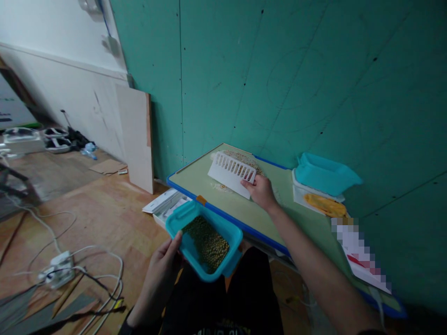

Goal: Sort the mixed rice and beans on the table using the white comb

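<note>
My left hand grips the near corner of a turquoise plastic tub that holds green beans; I hold it below the front edge of a small green table. My right hand is closed on the edge of a white slotted plastic board, which stands tilted on the tabletop. Behind and under the board lies a pile of pale beans spread on the table.
At the table's right stand another turquoise tub on a white tray and a yellow item. A teal wall backs the table. White boxes lie on the wooden floor, with a power strip and cables at left.
</note>
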{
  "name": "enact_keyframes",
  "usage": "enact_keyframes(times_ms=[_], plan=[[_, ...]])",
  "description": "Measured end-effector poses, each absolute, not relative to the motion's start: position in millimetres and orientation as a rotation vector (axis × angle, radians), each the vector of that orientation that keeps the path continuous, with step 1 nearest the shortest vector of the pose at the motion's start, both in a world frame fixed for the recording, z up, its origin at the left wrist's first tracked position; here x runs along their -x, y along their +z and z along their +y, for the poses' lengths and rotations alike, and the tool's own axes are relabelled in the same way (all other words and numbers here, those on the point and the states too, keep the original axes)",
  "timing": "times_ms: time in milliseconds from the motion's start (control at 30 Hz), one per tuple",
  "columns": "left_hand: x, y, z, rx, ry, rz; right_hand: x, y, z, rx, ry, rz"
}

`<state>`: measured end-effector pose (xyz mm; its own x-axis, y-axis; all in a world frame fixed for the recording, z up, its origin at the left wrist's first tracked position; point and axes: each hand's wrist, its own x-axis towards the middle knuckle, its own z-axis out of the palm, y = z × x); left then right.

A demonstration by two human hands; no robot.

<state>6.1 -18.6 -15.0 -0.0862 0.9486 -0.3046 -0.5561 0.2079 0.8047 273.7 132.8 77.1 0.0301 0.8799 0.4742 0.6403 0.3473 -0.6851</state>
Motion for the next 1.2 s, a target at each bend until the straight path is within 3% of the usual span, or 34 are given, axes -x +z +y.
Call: enact_keyframes(times_ms=[833,1200], plan=[[-9,-4,-20,-0.505,1.373,1.001,-261,75,136,1.254,0.769,-1.616],[-4,-11,-18,-0.489,1.387,0.989,-245,74,140,1.257,0.726,-1.689]])
